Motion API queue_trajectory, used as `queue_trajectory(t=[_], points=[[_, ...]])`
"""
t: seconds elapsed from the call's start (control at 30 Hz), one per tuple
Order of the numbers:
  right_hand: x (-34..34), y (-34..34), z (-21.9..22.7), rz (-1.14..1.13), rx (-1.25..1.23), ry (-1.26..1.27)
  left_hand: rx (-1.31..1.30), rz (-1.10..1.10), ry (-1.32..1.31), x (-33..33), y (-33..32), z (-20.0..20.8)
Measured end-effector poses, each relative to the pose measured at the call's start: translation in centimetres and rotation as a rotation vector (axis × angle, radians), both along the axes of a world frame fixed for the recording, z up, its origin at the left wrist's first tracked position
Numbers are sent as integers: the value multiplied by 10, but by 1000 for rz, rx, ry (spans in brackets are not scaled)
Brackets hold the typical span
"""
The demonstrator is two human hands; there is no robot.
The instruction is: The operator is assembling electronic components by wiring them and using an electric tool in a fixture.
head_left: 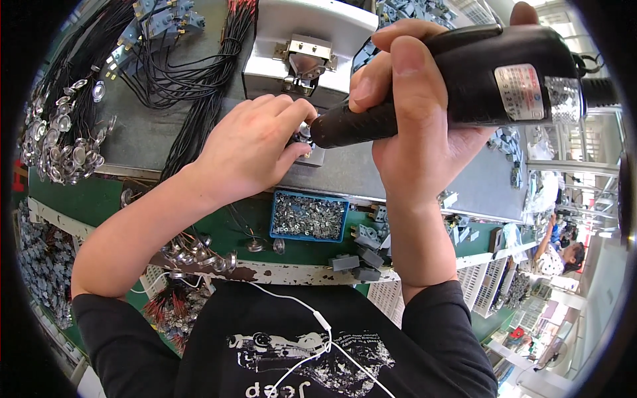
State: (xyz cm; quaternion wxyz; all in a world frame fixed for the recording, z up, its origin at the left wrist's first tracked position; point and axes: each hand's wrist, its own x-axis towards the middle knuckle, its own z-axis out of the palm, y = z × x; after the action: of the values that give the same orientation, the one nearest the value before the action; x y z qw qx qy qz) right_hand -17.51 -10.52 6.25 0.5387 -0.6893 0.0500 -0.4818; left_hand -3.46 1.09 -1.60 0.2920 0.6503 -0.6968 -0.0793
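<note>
The step in hand looks like driving a fastener into a small metal-and-grey part, which sits just beyond the blue tray of loose metal pieces, on a low metal block on the desk. The left hand, beyond the tray and reaching over from its left, is nearly closed, thumb and forefinger brought in around the part as if to steady it; much of the part is hidden by those fingers. The right hand, beyond the tray and to its right, is wrapped firmly about a black powered driver, whose nose slants down leftward to the part; whether its bit is seated in a screw cannot be told. To judge by this, the next move calls for keeping the part still, lining the driver up with the fastener and pressing steadily, since a slanted bit could slip. Black wires lie beyond the tray to its left, a white housing with a metal mechanism stands farther beyond it, and grey blocks lie just right of it.
</note>
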Motion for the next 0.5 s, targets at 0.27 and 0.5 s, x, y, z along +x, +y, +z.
queue_trajectory(t=[0.27,0.5], points=[[24,-2,12,-14,192,142,99,-15,11,6,-6,-2],[21,12,2,-89,154,95,128,-41,30,7,-5,-8]])
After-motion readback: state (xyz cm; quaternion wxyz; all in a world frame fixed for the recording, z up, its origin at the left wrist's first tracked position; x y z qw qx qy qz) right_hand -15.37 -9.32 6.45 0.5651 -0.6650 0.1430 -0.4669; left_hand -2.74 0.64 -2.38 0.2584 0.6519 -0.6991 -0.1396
